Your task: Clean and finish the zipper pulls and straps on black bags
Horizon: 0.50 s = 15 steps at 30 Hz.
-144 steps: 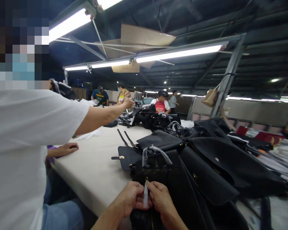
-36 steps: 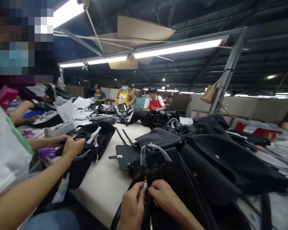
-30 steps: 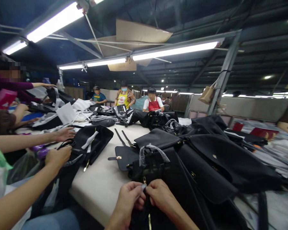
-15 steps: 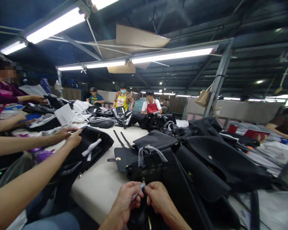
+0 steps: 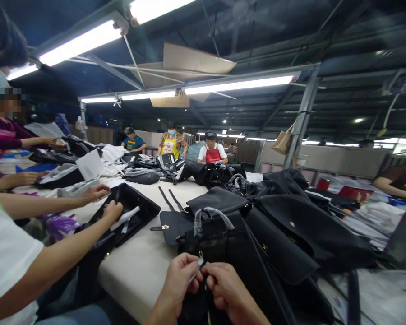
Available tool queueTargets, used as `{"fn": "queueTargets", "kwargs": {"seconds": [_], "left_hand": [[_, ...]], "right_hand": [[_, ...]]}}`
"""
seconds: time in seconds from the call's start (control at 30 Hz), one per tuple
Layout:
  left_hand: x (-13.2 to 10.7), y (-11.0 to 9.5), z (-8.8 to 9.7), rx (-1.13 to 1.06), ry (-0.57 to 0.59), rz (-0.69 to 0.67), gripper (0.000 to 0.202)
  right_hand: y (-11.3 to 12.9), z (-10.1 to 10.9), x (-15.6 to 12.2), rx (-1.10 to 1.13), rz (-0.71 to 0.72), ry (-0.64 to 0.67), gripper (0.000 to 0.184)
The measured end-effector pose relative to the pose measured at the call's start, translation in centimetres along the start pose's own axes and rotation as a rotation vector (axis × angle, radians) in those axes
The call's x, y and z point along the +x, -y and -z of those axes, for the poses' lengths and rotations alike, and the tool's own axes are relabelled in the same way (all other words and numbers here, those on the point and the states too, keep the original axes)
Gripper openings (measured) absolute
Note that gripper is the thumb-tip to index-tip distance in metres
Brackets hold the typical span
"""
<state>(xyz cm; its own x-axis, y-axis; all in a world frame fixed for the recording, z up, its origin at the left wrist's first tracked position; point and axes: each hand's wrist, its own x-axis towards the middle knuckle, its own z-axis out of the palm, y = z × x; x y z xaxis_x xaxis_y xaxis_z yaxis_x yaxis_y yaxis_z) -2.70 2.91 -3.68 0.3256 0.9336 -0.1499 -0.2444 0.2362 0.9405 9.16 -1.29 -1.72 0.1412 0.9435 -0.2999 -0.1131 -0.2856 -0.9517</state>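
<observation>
At the bottom centre my left hand [image 5: 179, 282] and my right hand [image 5: 225, 289] meet over a black handbag [image 5: 233, 253]. Both pinch a small whitish wrapping strip [image 5: 196, 267] at the bag's near edge, where a gold zip shows just below. The bag stands on the white table [image 5: 138, 266], its handle wrapped in clear film [image 5: 211, 215]. More black bags [image 5: 301, 234] lie piled to its right.
A co-worker at my left, in a white shirt, has both hands [image 5: 104, 203] on another black bag [image 5: 128, 216]. A loose black flap with straps [image 5: 171, 221] lies mid-table. Other people work at the far end [image 5: 212, 151] and along the left side.
The co-worker at my left sat back from reaching across the table and took up a black bag. My hands stayed pinched on the strip at the bag's edge; the view drifted slightly.
</observation>
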Motion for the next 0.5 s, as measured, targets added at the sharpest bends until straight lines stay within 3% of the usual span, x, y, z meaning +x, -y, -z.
{"fn": "queueTargets", "kwargs": {"seconds": [0.13, 0.2, 0.37, 0.5], "left_hand": [[-0.8, 1.0, -1.0, 0.074, -0.034, -0.177, 0.032], [-0.9, 1.5, -0.9, 0.080, -0.067, -0.187, 0.038], [-0.2, 1.9, 0.4, 0.025, -0.071, 0.048, 0.047], [0.3, 1.1, 0.9, 0.017, -0.006, 0.143, 0.053]], "right_hand": [[-0.5, -1.0, 0.4, 0.204, -0.034, 0.028, 0.033], [-0.9, -1.0, 0.8, 0.282, -0.060, 0.027, 0.036], [-1.1, -0.1, 1.5, 0.396, -0.170, 0.112, 0.039], [-1.2, 0.1, 1.7, 0.394, -0.189, 0.115, 0.031]]}}
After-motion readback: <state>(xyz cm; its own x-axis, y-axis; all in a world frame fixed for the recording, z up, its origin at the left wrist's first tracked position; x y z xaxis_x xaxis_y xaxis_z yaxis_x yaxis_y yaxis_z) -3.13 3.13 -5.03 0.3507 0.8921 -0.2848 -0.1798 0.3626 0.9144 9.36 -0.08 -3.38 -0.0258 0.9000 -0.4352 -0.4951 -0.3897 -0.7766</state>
